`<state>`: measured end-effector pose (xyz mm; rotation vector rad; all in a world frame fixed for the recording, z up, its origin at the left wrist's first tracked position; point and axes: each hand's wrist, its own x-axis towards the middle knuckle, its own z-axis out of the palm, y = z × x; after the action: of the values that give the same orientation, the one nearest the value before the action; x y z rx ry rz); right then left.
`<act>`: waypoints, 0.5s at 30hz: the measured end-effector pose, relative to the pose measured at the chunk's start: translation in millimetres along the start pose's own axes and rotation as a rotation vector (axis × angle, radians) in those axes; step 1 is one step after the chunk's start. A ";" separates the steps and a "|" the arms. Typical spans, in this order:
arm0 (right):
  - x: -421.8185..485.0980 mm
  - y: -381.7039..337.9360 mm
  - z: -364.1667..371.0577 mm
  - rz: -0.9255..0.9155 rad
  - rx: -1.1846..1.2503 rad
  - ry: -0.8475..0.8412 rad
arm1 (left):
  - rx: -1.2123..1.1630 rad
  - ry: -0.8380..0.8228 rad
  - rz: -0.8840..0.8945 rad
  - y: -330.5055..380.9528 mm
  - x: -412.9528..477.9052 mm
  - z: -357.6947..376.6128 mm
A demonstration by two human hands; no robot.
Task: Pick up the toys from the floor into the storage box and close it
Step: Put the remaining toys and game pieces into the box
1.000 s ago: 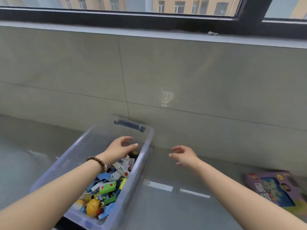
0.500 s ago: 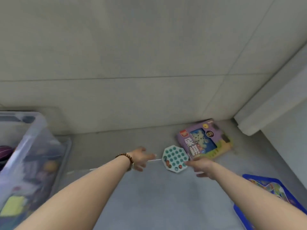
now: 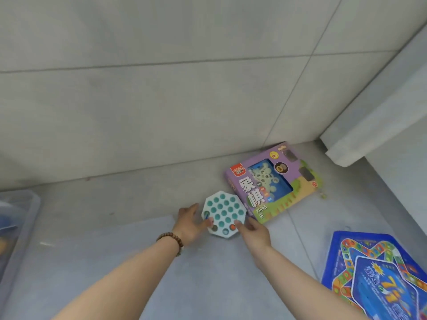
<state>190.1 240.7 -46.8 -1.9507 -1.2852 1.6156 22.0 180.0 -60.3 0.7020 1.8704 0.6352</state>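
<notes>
Octagonal toy (image 3: 223, 213) touched by left hand (image 3: 189, 224) and right hand (image 3: 255, 233) (arms outstretched).

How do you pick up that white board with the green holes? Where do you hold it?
Hold the octagonal board by two opposite edges: left hand from the left, right hand from the near right. It lies flat and thin on the floor, so a grip probably needs fingertips under the rim. The purple game box crowds its far-right edge.
</notes>
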 end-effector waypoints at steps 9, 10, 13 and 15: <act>-7.3 -0.9 30.1 0.075 0.284 0.145 | -0.090 0.029 0.035 -38.4 31.3 16.5; -7.5 -1.8 30.5 0.085 0.296 0.143 | -0.110 0.033 0.032 -32.4 25.9 12.9; -5.2 -1.8 30.6 0.100 0.323 0.139 | -0.140 0.038 0.013 -3.8 1.7 3.4; -3.8 -2.6 29.6 0.108 0.306 0.139 | -0.181 0.040 0.008 2.1 -3.1 1.6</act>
<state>162.5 230.3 -52.1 -1.9277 -0.8381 1.5855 24.9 179.5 -57.5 0.5826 1.8196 0.8178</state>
